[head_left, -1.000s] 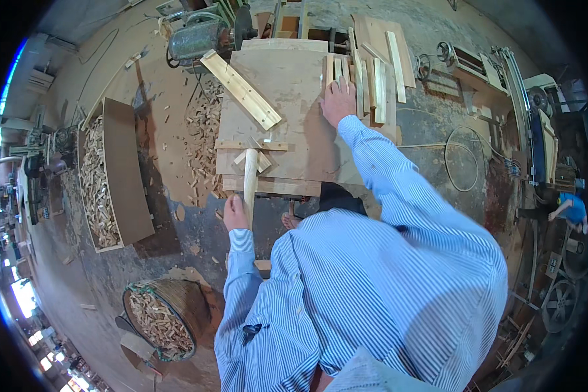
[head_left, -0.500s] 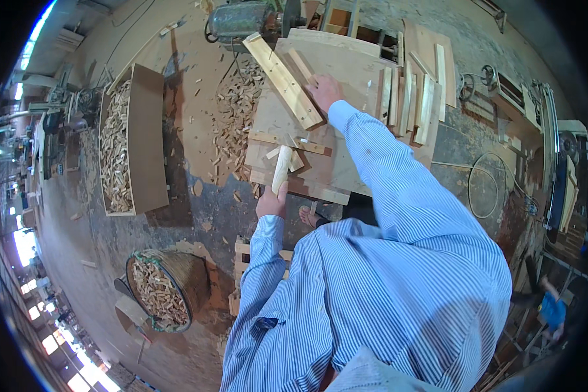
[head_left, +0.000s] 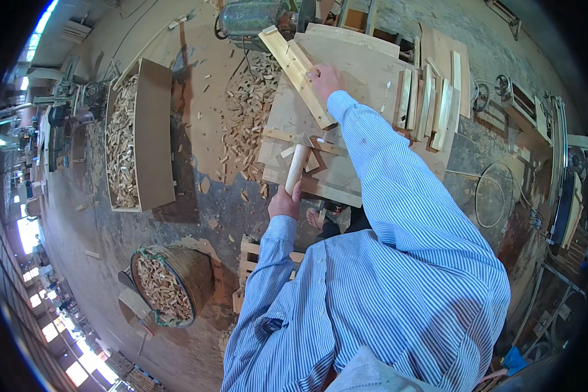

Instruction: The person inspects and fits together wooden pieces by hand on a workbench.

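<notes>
Across the left of the work surface I have one dark-spotted wooden board lying slantwise, with one narrow strip along its right edge. My right hand is there, fingers curled; whether they grip the strip, I cannot tell. My left fingers are wrapped closed around one rounded wooden rod. I judge the step as setting strip against board; the next move seems to call for light, steady pressure. I count at least five loose battens at right, one woven basket and one long crate, both holding offcuts.
</notes>
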Action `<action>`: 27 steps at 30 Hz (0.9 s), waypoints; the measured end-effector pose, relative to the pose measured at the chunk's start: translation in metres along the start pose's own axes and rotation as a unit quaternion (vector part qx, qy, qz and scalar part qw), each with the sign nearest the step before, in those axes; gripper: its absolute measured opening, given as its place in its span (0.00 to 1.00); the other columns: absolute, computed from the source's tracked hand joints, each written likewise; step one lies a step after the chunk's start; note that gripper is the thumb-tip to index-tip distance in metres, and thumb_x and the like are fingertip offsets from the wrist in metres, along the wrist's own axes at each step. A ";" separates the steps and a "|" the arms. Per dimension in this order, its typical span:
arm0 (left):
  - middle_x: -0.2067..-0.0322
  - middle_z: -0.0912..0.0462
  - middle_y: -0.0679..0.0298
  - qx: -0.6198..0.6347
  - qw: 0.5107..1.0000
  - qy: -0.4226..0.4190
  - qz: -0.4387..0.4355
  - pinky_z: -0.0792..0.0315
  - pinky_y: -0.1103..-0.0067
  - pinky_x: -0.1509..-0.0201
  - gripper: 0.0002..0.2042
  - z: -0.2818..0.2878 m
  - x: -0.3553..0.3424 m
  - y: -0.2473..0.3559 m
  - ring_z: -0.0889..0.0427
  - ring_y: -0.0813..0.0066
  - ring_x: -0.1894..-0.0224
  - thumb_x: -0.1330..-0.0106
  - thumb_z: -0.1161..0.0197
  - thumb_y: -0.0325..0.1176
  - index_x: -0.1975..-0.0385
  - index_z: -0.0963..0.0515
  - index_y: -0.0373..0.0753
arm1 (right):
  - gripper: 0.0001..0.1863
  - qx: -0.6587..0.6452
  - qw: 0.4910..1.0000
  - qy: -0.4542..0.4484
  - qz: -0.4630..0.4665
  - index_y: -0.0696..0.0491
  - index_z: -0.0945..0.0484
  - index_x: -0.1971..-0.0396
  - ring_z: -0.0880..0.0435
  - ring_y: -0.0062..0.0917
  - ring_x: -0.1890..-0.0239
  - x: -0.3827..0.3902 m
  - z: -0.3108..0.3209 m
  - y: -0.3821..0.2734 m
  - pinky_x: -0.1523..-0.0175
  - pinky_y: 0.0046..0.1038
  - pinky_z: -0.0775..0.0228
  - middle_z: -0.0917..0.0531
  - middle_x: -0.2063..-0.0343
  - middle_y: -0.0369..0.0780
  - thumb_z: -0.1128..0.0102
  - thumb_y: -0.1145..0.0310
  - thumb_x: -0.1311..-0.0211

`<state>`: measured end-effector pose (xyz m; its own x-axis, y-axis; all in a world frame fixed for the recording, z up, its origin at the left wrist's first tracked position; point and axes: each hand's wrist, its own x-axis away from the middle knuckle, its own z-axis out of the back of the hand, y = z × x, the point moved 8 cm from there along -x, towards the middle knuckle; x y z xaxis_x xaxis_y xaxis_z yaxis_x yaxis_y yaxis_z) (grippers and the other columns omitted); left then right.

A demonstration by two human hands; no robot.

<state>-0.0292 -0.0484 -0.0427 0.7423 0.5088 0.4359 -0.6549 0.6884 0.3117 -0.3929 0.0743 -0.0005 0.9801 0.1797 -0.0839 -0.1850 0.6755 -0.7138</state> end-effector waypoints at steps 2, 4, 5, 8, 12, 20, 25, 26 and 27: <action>0.70 0.16 0.43 0.001 1.000 0.001 0.002 0.23 0.52 0.58 0.31 0.000 -0.008 0.008 0.16 0.40 0.63 0.31 0.50 0.66 0.63 0.26 0.36 | 0.11 0.004 1.000 -0.009 -0.018 0.52 0.15 0.63 0.20 0.42 0.51 -0.011 0.002 0.005 0.42 0.42 0.30 0.17 0.58 0.45 0.35 0.60 0.38; 0.70 0.16 0.43 -0.007 1.000 -0.001 -0.002 0.23 0.53 0.58 0.32 0.001 -0.015 0.017 0.16 0.40 0.63 0.31 0.50 0.66 0.63 0.26 0.36 | 0.11 -0.006 1.000 -0.008 -0.008 0.52 0.15 0.63 0.20 0.42 0.51 -0.023 0.004 0.006 0.42 0.42 0.30 0.17 0.58 0.45 0.34 0.60 0.38; 0.70 0.16 0.43 0.002 1.000 0.014 -0.011 0.23 0.53 0.58 0.32 0.004 -0.019 0.023 0.16 0.40 0.63 0.31 0.50 0.66 0.63 0.26 0.36 | 0.11 0.000 0.999 -0.026 -0.040 0.52 0.15 0.63 0.20 0.42 0.51 -0.028 0.002 0.013 0.42 0.42 0.30 0.18 0.57 0.45 0.34 0.60 0.38; 0.68 0.16 0.42 -0.006 1.000 0.001 0.001 0.23 0.54 0.57 0.32 0.003 -0.034 0.037 0.16 0.40 0.62 0.31 0.50 0.66 0.62 0.24 0.35 | 0.12 0.005 0.999 -0.023 -0.033 0.52 0.15 0.63 0.20 0.43 0.50 -0.049 0.005 0.020 0.42 0.42 0.30 0.18 0.56 0.46 0.34 0.60 0.39; 0.68 0.16 0.42 -0.008 1.000 0.014 -0.008 0.23 0.53 0.57 0.33 0.006 -0.053 0.060 0.16 0.40 0.62 0.31 0.51 0.67 0.61 0.24 0.34 | 0.13 0.003 1.000 -0.019 -0.015 0.52 0.15 0.61 0.21 0.43 0.49 -0.077 0.009 0.027 0.41 0.43 0.30 0.18 0.55 0.47 0.34 0.59 0.38; 0.66 0.16 0.40 0.000 1.000 0.025 -0.016 0.24 0.52 0.55 0.33 0.009 -0.066 0.079 0.16 0.38 0.60 0.30 0.51 0.66 0.56 0.24 0.35 | 0.16 0.047 0.998 -0.044 -0.016 0.52 0.15 0.58 0.18 0.44 0.50 -0.104 0.008 0.039 0.43 0.43 0.28 0.16 0.56 0.47 0.35 0.56 0.37; 0.65 0.16 0.41 -0.011 1.000 -0.001 0.002 0.24 0.52 0.56 0.33 0.002 -0.058 0.064 0.16 0.39 0.61 0.31 0.52 0.66 0.58 0.24 0.35 | 0.15 0.019 0.999 -0.014 0.036 0.55 0.16 0.64 0.20 0.43 0.51 -0.082 0.012 0.030 0.44 0.43 0.28 0.17 0.58 0.47 0.37 0.57 0.36; 0.65 0.16 0.41 -0.005 1.000 0.006 -0.007 0.24 0.52 0.56 0.33 0.003 -0.054 0.060 0.16 0.39 0.61 0.31 0.52 0.66 0.58 0.24 0.35 | 0.15 0.017 0.999 -0.026 0.029 0.56 0.16 0.65 0.20 0.43 0.52 -0.075 0.011 0.030 0.45 0.43 0.28 0.17 0.60 0.47 0.37 0.58 0.37; 0.65 0.16 0.40 -0.010 1.000 0.009 -0.013 0.25 0.52 0.56 0.33 0.003 -0.050 0.056 0.16 0.39 0.60 0.30 0.53 0.66 0.59 0.25 0.35 | 0.15 0.011 0.999 -0.013 0.049 0.56 0.16 0.65 0.20 0.43 0.52 -0.068 0.013 0.025 0.45 0.43 0.28 0.17 0.60 0.47 0.37 0.58 0.37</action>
<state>-0.1029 -0.0368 -0.0448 0.7614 0.4996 0.4131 -0.6327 0.7115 0.3057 -0.4647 0.0880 -0.0038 0.9551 0.2640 -0.1343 -0.2816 0.6686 -0.6882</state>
